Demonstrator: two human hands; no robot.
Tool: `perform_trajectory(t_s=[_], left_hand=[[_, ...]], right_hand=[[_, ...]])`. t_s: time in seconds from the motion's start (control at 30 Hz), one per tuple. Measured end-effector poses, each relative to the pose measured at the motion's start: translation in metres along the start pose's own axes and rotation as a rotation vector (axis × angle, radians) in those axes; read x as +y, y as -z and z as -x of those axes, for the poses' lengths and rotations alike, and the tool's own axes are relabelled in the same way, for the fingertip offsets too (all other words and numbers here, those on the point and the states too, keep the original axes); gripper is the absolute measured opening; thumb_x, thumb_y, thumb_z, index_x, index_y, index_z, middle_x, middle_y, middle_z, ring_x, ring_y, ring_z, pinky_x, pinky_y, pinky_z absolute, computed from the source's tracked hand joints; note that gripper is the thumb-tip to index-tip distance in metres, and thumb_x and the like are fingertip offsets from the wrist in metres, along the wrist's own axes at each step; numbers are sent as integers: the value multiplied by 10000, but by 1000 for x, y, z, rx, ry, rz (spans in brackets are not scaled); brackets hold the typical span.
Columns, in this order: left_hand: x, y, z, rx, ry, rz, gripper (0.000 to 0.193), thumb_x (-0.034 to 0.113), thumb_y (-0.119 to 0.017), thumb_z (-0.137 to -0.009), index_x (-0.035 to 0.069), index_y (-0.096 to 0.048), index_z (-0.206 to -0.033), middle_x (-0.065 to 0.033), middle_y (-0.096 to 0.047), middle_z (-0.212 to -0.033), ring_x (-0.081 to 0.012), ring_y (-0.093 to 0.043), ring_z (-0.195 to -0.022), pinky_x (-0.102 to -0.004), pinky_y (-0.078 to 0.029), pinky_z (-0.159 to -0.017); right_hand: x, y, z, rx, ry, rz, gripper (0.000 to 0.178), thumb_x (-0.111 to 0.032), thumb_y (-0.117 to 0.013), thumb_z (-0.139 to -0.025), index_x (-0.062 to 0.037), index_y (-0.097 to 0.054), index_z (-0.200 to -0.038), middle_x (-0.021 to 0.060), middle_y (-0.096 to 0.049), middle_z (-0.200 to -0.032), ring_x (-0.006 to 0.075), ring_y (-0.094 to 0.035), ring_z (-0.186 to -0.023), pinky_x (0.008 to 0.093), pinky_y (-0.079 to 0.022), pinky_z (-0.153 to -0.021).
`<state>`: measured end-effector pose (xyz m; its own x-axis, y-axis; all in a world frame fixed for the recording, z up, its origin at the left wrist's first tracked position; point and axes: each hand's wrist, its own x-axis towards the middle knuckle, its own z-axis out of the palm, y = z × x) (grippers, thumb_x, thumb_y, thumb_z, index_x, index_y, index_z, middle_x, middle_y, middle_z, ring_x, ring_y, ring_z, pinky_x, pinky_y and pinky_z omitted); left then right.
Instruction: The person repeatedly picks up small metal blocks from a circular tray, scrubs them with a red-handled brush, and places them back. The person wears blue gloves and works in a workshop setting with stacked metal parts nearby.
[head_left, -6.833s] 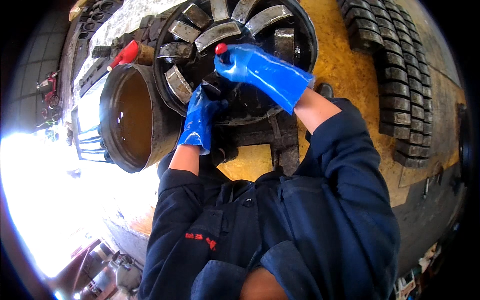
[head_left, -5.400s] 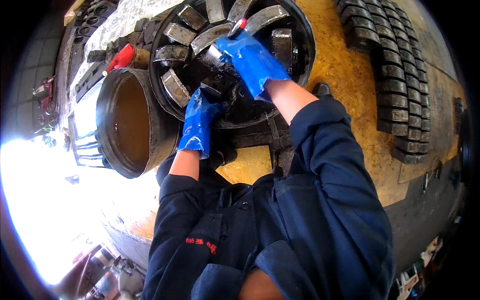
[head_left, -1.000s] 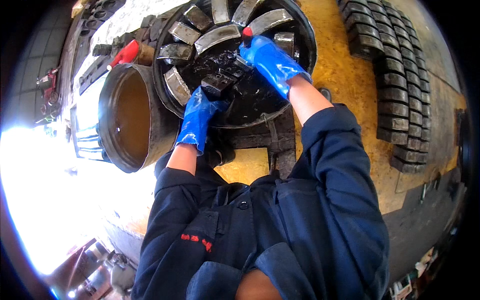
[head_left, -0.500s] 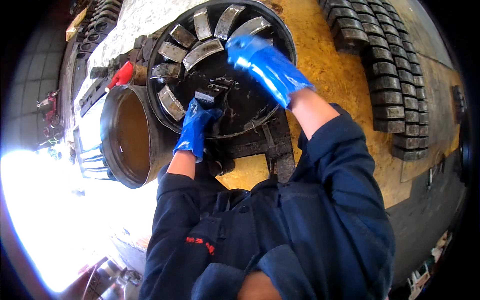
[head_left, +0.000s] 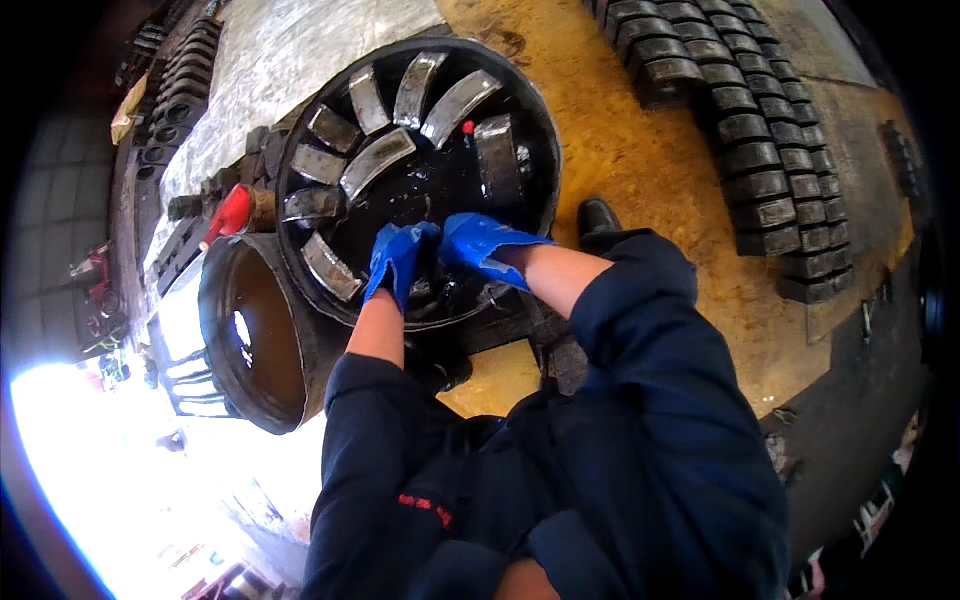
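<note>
Both my hands wear blue gloves and meet over the near side of a wide round black pan. My left hand is closed, its fingers curled toward the right one. Close beside it, my right hand is also closed. Whatever lies between them is hidden by the gloves. Curved metal blocks, wet and shiny, line the pan's far and left sides; one curved block lies further in. On the right stands a thicker dark block. A small red spot shows near it.
Left of the pan stands a drum with brownish liquid inside. A red object rests behind it. Long rows of dark curved blocks lie on the yellowish floor at right. More ring-shaped parts line up at far left.
My right hand has come back from the blocks at the far right to beside my left hand. The metal block seen at my left hand's fingertips is now hidden. The view has shifted.
</note>
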<state>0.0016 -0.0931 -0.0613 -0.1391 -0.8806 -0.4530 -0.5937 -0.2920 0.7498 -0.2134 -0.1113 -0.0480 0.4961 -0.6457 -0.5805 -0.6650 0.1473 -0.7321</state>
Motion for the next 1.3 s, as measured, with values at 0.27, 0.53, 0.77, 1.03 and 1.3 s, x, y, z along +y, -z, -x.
perform_trajectory(t_s=[0.27, 0.53, 0.77, 1.03, 1.3], left_hand=[[89, 14, 80, 107, 120, 40, 662, 476, -695, -972, -81, -659, -1329, -174, -752, -1195, -249, -708, -1076, -394, -550, -955], [72, 15, 118, 206, 126, -130, 689, 497, -644, -1022, -102, -627, -1362, -285, -662, -1378, -419, -598, -1335, -441, -461, -1104], [34, 18, 120, 247, -365, -266, 541, 413, -640, -1034, -80, -676, -1254, -261, -703, -1238, -357, -666, -1155, -406, -517, -990], [9, 6, 88, 417, -517, -201, 393, 305, -626, -1056, -25, -694, -1258, -184, -738, -1185, -277, -690, -1083, -419, -534, -1000], [38, 11, 80, 336, -273, 286, 378, 271, -612, -1063, -20, -680, -1294, -181, -734, -1213, -284, -694, -1094, -434, -538, -1017]], right_hand=[[12, -38, 9, -242, -52, -622, 260, -118, -845, -755, -24, -839, -997, 157, -783, -924, 246, -727, -804, 390, -563, -693], [7, -38, 14, -146, 583, 103, 180, -151, -730, -909, -83, -833, -1041, 141, -796, -1015, 272, -738, -892, 412, -557, -823], [9, -31, 29, -224, 405, -386, 276, -200, -618, -988, -85, -805, -1155, 149, -788, -1121, 280, -744, -1038, 414, -558, -930], [20, 9, 36, -108, 606, 88, 460, -72, -569, -1001, -218, -691, -1419, 101, -745, -1149, 222, -682, -884, 368, -543, -753], [-30, 7, 11, -156, 493, -154, 396, -241, -691, -981, -123, -698, -1359, 90, -746, -1178, 209, -664, -1059, 383, -528, -929]])
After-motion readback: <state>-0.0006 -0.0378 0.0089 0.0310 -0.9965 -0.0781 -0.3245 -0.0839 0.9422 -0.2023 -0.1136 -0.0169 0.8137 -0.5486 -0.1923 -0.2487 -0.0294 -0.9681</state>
